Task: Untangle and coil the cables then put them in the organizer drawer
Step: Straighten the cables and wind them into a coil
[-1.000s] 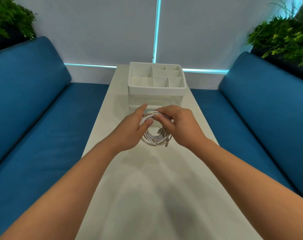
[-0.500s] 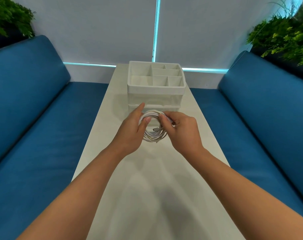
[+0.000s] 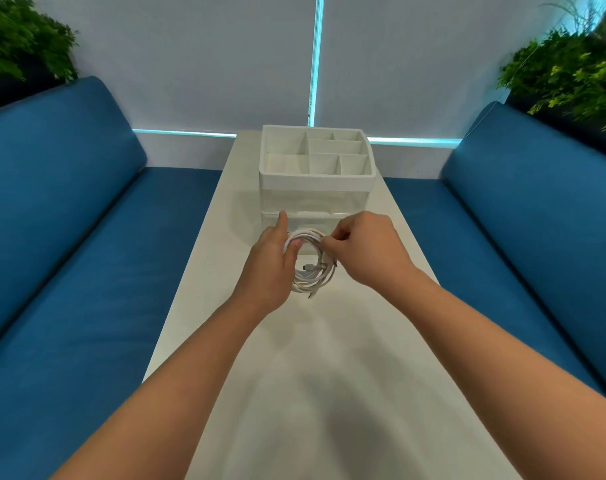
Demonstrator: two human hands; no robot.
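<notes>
Both hands gripped the white cable coil: left hand on its rim, right hand pinching the top. Looked light and springy; best held across the loops

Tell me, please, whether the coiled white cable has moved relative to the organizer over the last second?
Yes. The coiled white cable has shifted slightly away from the person, toward the organizer; its top loop now overlaps the lower clear drawer front.

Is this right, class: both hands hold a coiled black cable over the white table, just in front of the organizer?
Not quite. The head view shows the coiled cable is white, not black. The rest stands: the left hand and right hand both hold it over the white table, just in front of the organizer.
</notes>
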